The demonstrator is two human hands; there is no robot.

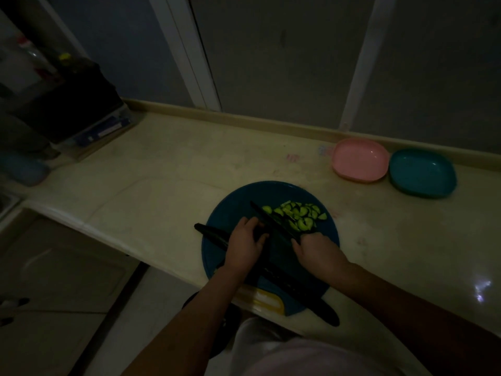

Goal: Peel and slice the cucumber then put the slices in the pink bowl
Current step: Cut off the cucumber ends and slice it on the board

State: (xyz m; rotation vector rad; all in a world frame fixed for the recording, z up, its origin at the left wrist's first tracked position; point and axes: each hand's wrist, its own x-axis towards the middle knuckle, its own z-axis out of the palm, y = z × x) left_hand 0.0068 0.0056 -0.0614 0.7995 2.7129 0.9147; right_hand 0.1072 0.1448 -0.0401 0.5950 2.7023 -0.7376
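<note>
A round blue cutting board (217,256) lies at the counter's front edge. On its far right part sits a pile of cucumber slices (298,215). My left hand (244,246) holds down a long dark cucumber piece (208,233) that sticks out to the left. My right hand (315,251) grips the handle of a knife, whose dark blade (268,219) points up-left between the hand-held piece and the slices. Another long dark cucumber piece (306,297) lies across the board's near side. The pink bowl (360,160) stands empty at the back right.
A teal bowl (423,172) sits right beside the pink one, against the wall ledge. A yellow object (267,299) lies at the board's near edge. Dark boxes and bottles (73,104) crowd the counter's far left. The room is very dim.
</note>
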